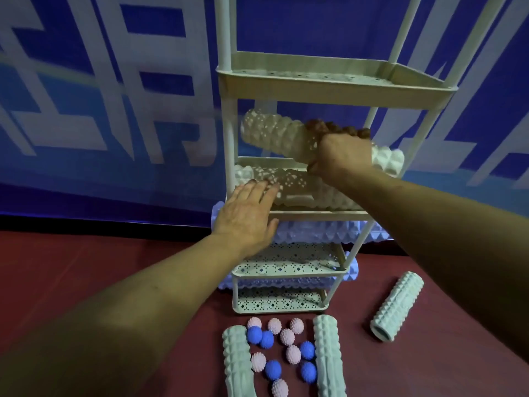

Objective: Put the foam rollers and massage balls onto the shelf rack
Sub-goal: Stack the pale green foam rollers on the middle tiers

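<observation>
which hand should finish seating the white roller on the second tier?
Right, probably. The right hand already grips the white roller, held tilted above the one lying on the second tier. The left hand lies flat on that lower roller, so it looks better kept steadying.

Top tray (329, 90) of my shelf rack (226, 133) stands open. Second tier is crowded by two white rollers (274, 133); purple rollers (315, 229) block the lower tiers.
</observation>
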The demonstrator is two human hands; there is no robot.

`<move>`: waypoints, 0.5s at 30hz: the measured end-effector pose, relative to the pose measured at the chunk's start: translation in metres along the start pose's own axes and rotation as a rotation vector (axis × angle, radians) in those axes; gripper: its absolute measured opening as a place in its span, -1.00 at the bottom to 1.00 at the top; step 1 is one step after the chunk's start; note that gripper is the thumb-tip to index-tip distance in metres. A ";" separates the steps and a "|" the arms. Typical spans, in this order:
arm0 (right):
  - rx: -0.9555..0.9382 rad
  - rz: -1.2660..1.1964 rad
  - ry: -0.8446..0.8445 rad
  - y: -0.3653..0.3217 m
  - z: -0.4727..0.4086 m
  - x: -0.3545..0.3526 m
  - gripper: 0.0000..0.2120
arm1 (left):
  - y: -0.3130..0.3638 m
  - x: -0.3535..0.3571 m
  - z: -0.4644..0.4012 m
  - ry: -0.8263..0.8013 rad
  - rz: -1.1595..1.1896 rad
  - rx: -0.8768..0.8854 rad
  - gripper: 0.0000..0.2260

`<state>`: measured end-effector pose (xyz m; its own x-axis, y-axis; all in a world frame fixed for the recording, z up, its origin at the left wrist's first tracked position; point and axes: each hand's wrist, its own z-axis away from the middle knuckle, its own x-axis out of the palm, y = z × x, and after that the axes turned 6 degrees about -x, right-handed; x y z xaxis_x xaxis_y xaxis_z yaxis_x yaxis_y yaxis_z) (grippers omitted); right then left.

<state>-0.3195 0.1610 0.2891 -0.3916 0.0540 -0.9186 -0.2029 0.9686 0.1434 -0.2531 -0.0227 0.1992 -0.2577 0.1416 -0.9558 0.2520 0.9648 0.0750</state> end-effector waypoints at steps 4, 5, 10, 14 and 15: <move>-0.103 -0.066 0.006 -0.005 -0.022 0.006 -0.29 | -0.002 0.003 0.000 0.045 0.002 -0.001 -0.40; -0.115 -0.096 -0.059 -0.004 -0.030 0.010 -0.30 | -0.003 0.004 0.000 0.046 0.006 0.004 -0.41; -0.183 -0.227 -0.399 0.014 -0.041 0.027 -0.37 | -0.007 0.009 0.004 0.040 -0.012 0.032 -0.41; -0.187 -0.245 -0.462 0.015 -0.044 0.035 -0.37 | -0.008 0.008 0.008 0.047 -0.043 0.037 -0.40; -0.184 -0.255 -0.462 0.014 -0.045 0.040 -0.40 | -0.009 0.008 0.008 0.044 -0.041 0.040 -0.40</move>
<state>-0.3784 0.1660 0.2704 0.1161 -0.0355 -0.9926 -0.4096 0.9087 -0.0804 -0.2496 -0.0320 0.1885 -0.3090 0.1124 -0.9444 0.2769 0.9606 0.0237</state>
